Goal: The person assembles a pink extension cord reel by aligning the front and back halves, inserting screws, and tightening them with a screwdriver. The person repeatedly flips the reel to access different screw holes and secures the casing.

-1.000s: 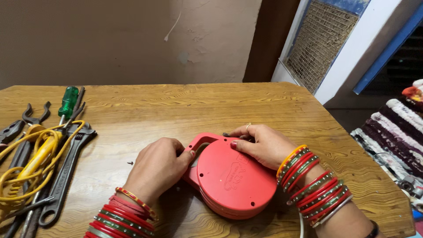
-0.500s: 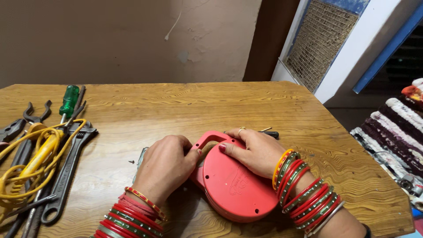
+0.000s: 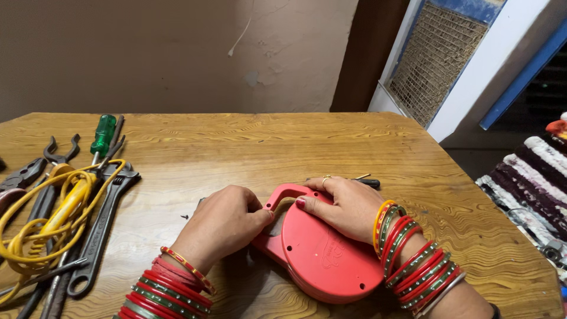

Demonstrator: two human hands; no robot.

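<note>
Both hands (image 3: pixel 221 221) (image 3: pixel 345 204) shifted up red casing (image 3: pixel 322 254), seemingly handle-end away.

tools (image 3: pixel 65 212) left, casing (image 3: pixel 322 254) on table (image 3: pixel 248 147)

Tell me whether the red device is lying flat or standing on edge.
Lying flat. The red device rests broad face up on the table, its handle loop toward the far edge, with left hand and right hand on it.
</note>
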